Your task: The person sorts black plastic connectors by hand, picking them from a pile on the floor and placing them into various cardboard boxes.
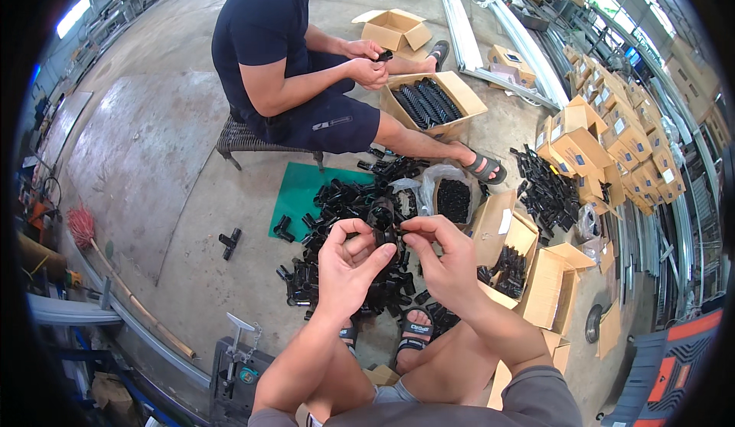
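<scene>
My left hand (344, 270) is closed around a black pipe fitting (385, 232), holding it up over the pile. From the other side, my right hand (444, 257) has its thumb and index finger pinched together at the fitting's right edge. Whether a small part sits between those fingertips is too small to tell. Below and beyond both hands spreads a heap of black fittings (337, 201), partly on a green sheet (295, 182). Right of the heap, a plastic-lined box (453, 197) holds many small black parts.
A co-worker (268, 52) sits opposite on a woven stool (264, 145), holding a black piece beside a carton of rowed fittings (452, 125). Open cartons (547, 293) stand at my right, near another black pile (545, 193). A broom (126, 289) and metal stand (233, 366) lie left.
</scene>
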